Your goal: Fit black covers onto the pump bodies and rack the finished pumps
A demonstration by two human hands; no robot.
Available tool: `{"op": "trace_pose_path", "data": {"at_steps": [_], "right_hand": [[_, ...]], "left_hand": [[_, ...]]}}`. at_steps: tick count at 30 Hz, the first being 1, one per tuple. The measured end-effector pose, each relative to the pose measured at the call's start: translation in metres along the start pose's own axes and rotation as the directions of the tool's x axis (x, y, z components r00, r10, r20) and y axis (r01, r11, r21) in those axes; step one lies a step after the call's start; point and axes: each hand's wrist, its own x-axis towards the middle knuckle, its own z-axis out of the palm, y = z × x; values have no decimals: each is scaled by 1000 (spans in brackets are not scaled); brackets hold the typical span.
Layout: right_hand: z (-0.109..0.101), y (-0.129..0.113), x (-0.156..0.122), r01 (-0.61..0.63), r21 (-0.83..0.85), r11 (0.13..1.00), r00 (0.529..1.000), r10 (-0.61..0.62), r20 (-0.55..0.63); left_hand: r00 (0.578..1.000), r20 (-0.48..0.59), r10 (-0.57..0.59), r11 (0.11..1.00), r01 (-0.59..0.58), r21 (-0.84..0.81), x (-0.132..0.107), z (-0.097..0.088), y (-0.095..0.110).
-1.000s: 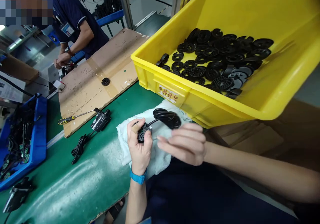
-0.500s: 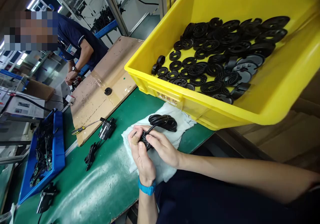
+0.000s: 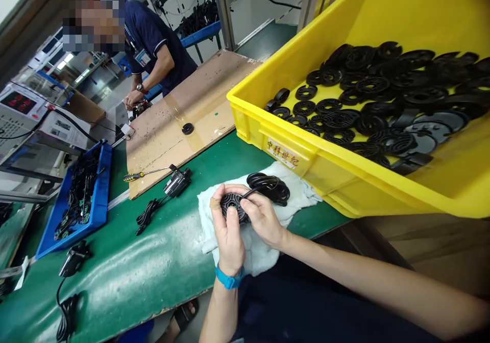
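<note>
The left hand (image 3: pixel 228 241) is clamping a black round vented disc (image 3: pixel 233 205) in a tight curled grip, while the right hand (image 3: pixel 262 218) is pinching its thin black cable (image 3: pixel 248 194) narrowly, both working right above a white cloth (image 3: pixel 252 255) on the green table (image 3: pixel 115 287).

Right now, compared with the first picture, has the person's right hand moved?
Yes. Judged against the white cloth, the right hand has moved left, from the cloth's right side to over its middle, closer to the left hand.
</note>
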Motion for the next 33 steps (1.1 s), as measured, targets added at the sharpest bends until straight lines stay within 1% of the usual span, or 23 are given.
{"op": "trace_pose_path", "data": {"at_steps": [3,6,8,11,14,16,18,20,22,25,27,28,31,33], "right_hand": [[0,3,1,-3,6,1000,1000,3,-6],[-2,4,4,-14,10,1000,1000,14,19],[-4,4,5,-9,17,1000,999,8,45],[-6,2,8,1,35,999,997,-4,73],[-6,1,8,-17,59,998,996,12,83],[-7,1,8,-32,70,997,996,26,91],[-9,2,10,-42,76,996,994,35,101],[-12,2,12,-57,82,995,991,46,125],[-16,1,16,-81,83,993,984,66,165],[-24,-5,18,-174,104,979,962,146,232],[-29,-12,16,-273,135,952,939,233,254],[-31,-15,14,-327,153,932,926,285,246],[-32,-26,7,-464,248,851,886,445,131],[-30,-31,6,-490,319,811,861,509,30]], "left_hand": [[996,81,23,999,-21,-30,6,-5,3],[986,153,67,998,-66,-9,12,-10,4],[984,161,80,996,-84,16,12,-11,3],[987,128,100,994,-106,37,10,-8,0],[987,109,118,991,-123,43,7,-5,-1],[988,106,116,992,-120,39,7,-6,0],[985,137,103,994,-107,26,10,-11,3],[975,202,94,994,-102,26,17,-16,5],[962,249,110,990,-129,60,24,-20,5],[956,227,187,971,-214,101,30,-16,0],[951,193,240,961,-261,92,29,-9,-5],[948,182,261,956,-280,84,27,-6,-8],[932,166,322,941,-334,50,20,2,-13],[930,157,333,939,-342,27,17,3,-14]]}}
